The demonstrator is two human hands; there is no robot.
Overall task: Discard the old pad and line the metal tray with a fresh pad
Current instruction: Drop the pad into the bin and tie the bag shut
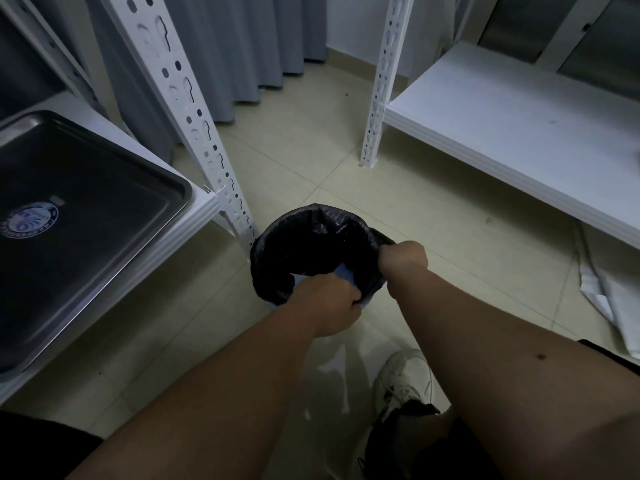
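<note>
A small bin lined with a black bag (304, 244) stands on the floor by the rack post. My left hand (329, 303) grips the blue-and-white old pad (346, 273) at the bin's near rim. Only a small part of the pad shows. My right hand (403, 256) grips the black bag's edge at the bin's right rim. The metal tray (114, 202) lies bare on the white shelf at the left, with a round sticker (29, 220) on its bottom. No fresh pad is clearly in view.
A white rack post (194, 109) rises just left of the bin. A second white shelf (512, 133) spans the right side, with crumpled white sheets (609, 292) on the floor under it. Grey curtains hang behind. My shoe (401, 379) is on the tiles.
</note>
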